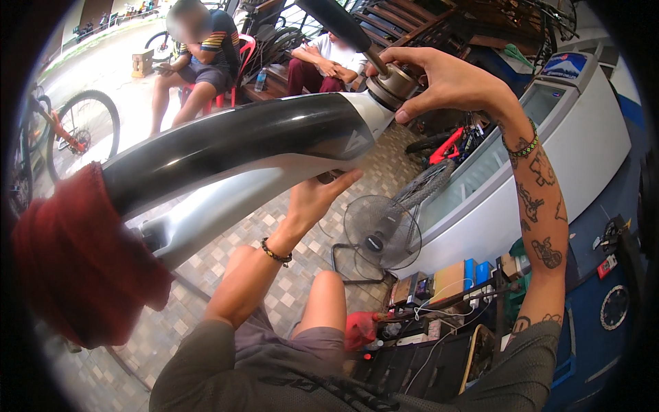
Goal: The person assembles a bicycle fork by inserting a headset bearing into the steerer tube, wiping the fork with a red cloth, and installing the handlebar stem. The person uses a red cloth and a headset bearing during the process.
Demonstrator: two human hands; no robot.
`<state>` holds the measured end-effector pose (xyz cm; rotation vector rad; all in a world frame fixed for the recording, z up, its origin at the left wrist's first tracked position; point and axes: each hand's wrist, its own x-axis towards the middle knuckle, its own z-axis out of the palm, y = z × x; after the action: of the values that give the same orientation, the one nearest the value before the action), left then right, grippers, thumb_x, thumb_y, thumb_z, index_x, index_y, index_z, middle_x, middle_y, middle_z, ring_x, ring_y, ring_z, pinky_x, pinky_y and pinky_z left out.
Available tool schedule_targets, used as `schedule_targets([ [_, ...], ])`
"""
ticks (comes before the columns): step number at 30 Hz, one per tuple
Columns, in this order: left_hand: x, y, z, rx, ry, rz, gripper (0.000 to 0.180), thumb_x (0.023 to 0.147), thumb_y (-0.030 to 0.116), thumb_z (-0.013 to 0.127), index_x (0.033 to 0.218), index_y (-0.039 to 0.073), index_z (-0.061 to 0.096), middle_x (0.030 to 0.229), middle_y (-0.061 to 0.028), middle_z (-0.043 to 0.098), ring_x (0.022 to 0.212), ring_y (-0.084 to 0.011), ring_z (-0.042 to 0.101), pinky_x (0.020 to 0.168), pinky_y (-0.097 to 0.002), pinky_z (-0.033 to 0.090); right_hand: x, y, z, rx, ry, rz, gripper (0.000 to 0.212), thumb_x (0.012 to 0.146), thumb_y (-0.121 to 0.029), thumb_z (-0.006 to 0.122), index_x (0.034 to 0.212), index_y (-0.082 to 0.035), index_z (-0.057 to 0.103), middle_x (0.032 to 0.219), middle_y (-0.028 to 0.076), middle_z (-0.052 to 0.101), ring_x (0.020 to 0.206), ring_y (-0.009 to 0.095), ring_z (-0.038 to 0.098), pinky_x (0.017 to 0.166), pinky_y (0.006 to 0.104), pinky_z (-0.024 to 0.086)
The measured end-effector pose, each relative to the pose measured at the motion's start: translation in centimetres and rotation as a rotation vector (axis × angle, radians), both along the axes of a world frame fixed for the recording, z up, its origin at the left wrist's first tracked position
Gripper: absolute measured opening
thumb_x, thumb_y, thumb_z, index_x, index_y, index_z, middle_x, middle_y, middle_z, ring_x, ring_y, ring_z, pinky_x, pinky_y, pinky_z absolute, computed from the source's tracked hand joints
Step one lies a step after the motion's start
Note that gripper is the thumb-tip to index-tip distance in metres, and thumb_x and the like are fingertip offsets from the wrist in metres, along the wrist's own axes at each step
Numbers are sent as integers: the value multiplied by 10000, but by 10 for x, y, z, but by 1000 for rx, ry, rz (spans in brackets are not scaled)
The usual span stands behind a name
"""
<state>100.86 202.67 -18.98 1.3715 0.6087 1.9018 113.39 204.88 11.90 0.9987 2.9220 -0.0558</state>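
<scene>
A black and silver-white bicycle frame (233,141) slants across the view, rising to the right. My right hand (436,79) curls its thumb and fingers around a round metal fitting (396,84) at the frame's upper right end. From this fitting rises a metal shaft with a thick black handle (336,26). My left hand (321,196) cups the frame's underside near the same end; its thumb points right, and the frame partly hides its fingers. Dark red cloth (89,254) is wrapped around the frame's lower left end.
A standing fan (382,232) is on the tiled floor (274,302) beyond my knees. Along the right stands a white glass-topped chest freezer (522,158). Boxes and cables crowd a black case (412,371). Two people sit at the back, near bicycles (82,134).
</scene>
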Motion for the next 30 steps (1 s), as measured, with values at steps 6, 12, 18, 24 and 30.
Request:
schedule_targets([
  [6, 5, 4, -1, 0, -21, 0, 322, 863, 210, 888, 1034, -29, 760, 907, -45, 730, 786, -116, 628, 709, -289, 526, 8, -8, 15, 100, -37, -7, 784, 811, -467, 879, 1434, -89, 589, 1214, 117, 689, 1098, 248, 676, 1017, 394, 541],
  [12, 7, 7, 0, 41, -49, 6, 313, 853, 203, 897, 1015, -28, 761, 896, -29, 714, 793, -105, 598, 700, -286, 507, 2, -16, 23, 172, -2, -84, 673, 861, -547, 809, 1342, -94, 683, 1164, 132, 700, 1062, 231, 694, 929, 348, 588],
  [18, 4, 3, 1, 4, -21, -3, 314, 846, 204, 903, 1013, -26, 768, 910, -29, 720, 794, -106, 594, 696, -287, 502, -42, -80, 35, 131, 39, -432, 491, 977, -325, 706, 1348, -16, 621, 1085, 164, 740, 956, 276, 720, 833, 422, 568],
  [24, 6, 5, 4, 28, -42, -10, 326, 843, 217, 907, 1023, -20, 773, 932, -35, 738, 804, -103, 603, 715, -282, 510, -49, -68, 49, 213, -235, -92, 588, 969, -315, 701, 1441, 3, 552, 1153, 175, 712, 1050, 296, 692, 934, 396, 555],
  [30, 3, 3, 5, 6, -36, -31, 321, 847, 212, 903, 1031, -18, 775, 938, -38, 742, 805, -103, 605, 719, -279, 510, -41, -58, 55, 119, -292, -210, 637, 860, -292, 827, 1384, 10, 626, 1205, 204, 720, 1109, 270, 683, 973, 365, 533],
])
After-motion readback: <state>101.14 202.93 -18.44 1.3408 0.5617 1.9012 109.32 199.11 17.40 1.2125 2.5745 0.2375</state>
